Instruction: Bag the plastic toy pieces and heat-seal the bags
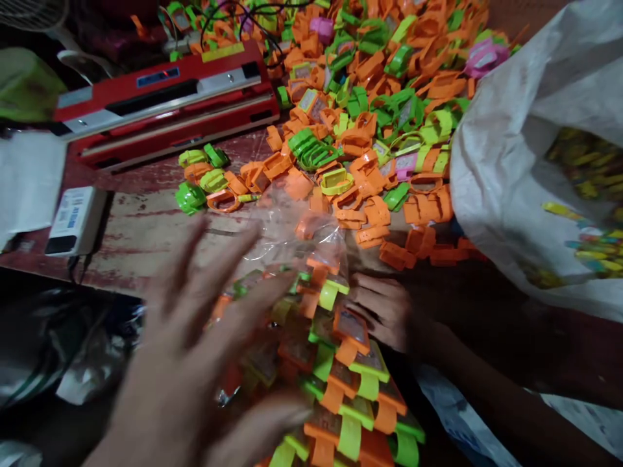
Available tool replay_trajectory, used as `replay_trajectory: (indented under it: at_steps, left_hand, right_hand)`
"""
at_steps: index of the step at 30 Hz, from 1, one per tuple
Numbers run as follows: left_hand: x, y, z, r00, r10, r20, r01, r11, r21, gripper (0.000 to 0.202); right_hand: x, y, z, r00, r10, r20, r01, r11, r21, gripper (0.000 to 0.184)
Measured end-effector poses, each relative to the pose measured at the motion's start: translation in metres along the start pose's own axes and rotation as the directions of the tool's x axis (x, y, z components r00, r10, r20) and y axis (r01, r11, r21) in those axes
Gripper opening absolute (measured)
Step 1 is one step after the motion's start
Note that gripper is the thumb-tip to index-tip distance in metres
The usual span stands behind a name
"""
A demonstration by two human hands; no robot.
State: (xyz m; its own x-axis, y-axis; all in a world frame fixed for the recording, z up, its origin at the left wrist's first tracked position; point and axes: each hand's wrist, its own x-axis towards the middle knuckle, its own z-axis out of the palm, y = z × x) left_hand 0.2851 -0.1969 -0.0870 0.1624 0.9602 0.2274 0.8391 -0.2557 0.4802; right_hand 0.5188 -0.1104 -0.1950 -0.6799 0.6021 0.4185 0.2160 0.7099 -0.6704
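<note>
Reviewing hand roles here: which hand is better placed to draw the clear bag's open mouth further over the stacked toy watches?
Probably the left hand: it lies spread over the clear bag and stacked toy watches, free to grasp the film. The right hand is braced against the stack's far side.

I get a single view, from the camera on the wearer's head, tipped forward and steeply down at the desk [146, 227] from its near edge. It sits close: the left hand [195, 363] fills the lower left, blurred. The far edge, with a red machine [165, 104], runs along the top of frame. No second view overlaps it.
</note>
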Motion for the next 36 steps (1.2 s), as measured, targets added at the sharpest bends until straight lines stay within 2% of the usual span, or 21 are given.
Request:
replay_trajectory:
  at_steps: [2, 4, 8, 13, 16, 18, 20, 22, 26, 29, 32, 36]
  left_hand:
    - [0.022, 0.013, 0.014, 0.979, 0.139, 0.151, -0.160, 0.977, 0.141, 0.058]
    - [0.033, 0.018, 0.030, 0.958, 0.126, 0.256, -0.181, 0.961, 0.207, 0.061]
    - [0.031, 0.016, 0.046, 0.935, 0.047, 0.350, -0.142, 0.957, 0.252, 0.073]
    - [0.034, 0.019, 0.043, 0.937, 0.025, 0.348, -0.105, 0.971, 0.214, 0.067]
    - [0.039, 0.022, 0.043, 0.941, 0.002, 0.338, -0.076, 0.975, 0.207, 0.061]
    - [0.041, 0.023, 0.045, 0.947, 0.001, 0.322, -0.069, 0.978, 0.199, 0.062]
    - [0.041, 0.023, 0.047, 0.947, -0.004, 0.320, -0.060, 0.980, 0.190, 0.062]
    - [0.041, 0.024, 0.048, 0.948, -0.011, 0.317, -0.049, 0.982, 0.181, 0.062]
    - [0.042, 0.024, 0.048, 0.950, -0.027, 0.310, -0.031, 0.983, 0.181, 0.064]
    - [0.040, 0.021, 0.047, 0.948, -0.027, 0.318, -0.037, 0.980, 0.194, 0.065]
    - [0.036, 0.018, 0.047, 0.948, -0.011, 0.318, -0.059, 0.976, 0.208, 0.064]
    - [0.037, 0.019, 0.048, 0.957, 0.040, 0.287, -0.109, 0.968, 0.227, 0.068]
  right_hand:
    - [0.000, -0.002, 0.003, 0.988, 0.151, -0.018, -0.146, 0.976, 0.164, 0.014]
    - [0.000, -0.003, 0.005, 0.968, 0.249, 0.004, -0.242, 0.936, 0.255, 0.013]
    - [0.003, 0.000, 0.005, 0.978, 0.209, 0.026, -0.209, 0.945, 0.253, 0.027]
    - [0.008, 0.002, 0.000, 0.986, 0.117, 0.119, -0.142, 0.962, 0.234, 0.038]
    - [0.009, -0.001, -0.006, 0.997, -0.005, 0.074, 0.002, 0.999, 0.033, 0.032]
    - [0.008, -0.004, -0.010, 0.995, -0.093, 0.024, 0.095, 0.983, -0.154, 0.027]
    - [0.008, -0.005, -0.013, 0.988, -0.155, -0.005, 0.148, 0.949, -0.278, 0.024]
    - [0.011, -0.004, -0.014, 0.986, -0.169, -0.001, 0.159, 0.934, -0.321, 0.026]
    - [0.017, -0.002, -0.017, 0.986, -0.160, 0.052, 0.168, 0.941, -0.294, 0.027]
    - [0.017, -0.004, -0.021, 0.977, -0.209, 0.026, 0.207, 0.931, -0.300, 0.020]
    - [0.015, -0.010, -0.022, 0.969, -0.248, 0.001, 0.239, 0.936, -0.260, 0.027]
    - [0.013, -0.015, -0.019, 0.991, -0.134, -0.019, 0.133, 0.989, -0.057, 0.032]
